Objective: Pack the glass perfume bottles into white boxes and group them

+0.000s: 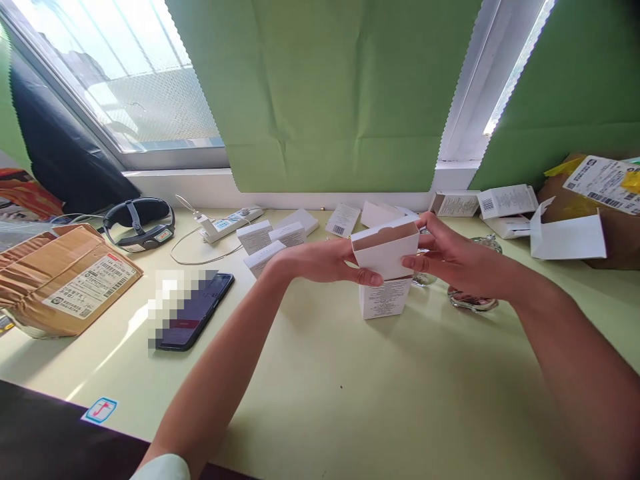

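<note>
"Why two hands on that white box?"

"My left grip clasps one side, thumb in front; my right grip clasps the other, likely to steady it. It's over the table; I can't tell if its base touches."

"And the phone?"

"Lying left of my left forearm, perhaps to stay out of my way."

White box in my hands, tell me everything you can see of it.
The white box looks like thin card, its top apparently open, the shaded inside showing. The left hand and right hand grip opposite sides, thumbs on the front. It tilts slightly over the table. Below is a printed panel, possibly a separate box.
</note>
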The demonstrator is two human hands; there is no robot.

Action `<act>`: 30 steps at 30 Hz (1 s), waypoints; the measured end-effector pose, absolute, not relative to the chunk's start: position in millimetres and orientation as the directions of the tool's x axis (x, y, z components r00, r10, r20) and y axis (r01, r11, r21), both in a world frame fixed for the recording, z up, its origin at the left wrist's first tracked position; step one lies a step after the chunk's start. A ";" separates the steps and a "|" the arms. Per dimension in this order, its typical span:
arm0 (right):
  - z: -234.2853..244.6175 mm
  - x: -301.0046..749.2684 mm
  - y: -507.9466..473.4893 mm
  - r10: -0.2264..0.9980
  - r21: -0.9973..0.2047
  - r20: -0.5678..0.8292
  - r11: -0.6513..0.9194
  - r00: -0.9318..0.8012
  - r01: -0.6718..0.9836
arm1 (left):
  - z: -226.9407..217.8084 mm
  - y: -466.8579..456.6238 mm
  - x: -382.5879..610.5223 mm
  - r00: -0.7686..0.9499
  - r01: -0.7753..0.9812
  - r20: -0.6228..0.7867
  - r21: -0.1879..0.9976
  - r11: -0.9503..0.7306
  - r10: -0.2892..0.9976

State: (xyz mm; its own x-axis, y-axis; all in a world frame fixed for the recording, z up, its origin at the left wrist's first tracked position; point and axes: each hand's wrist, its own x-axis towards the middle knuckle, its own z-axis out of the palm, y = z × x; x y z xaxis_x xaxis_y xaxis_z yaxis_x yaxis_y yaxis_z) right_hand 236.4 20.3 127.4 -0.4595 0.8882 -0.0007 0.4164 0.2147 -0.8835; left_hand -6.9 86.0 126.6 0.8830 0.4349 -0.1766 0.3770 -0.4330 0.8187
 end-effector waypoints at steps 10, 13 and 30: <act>109.7 240.9 32.8 0.897 -0.888 0.069 0.255 -0.437 0.383 | 130.6 82.4 -8.0 0.854 0.438 -0.184 0.759 -0.483 0.486; 109.4 241.3 32.9 0.900 -0.883 0.070 0.256 -0.430 0.393 | 132.8 81.5 -8.2 0.851 0.449 -0.190 0.746 -0.492 0.490; 112.6 242.4 33.4 0.920 -0.855 -0.026 0.182 -0.392 0.485 | 135.2 82.2 -7.1 0.808 0.519 -0.230 0.713 -0.471 0.543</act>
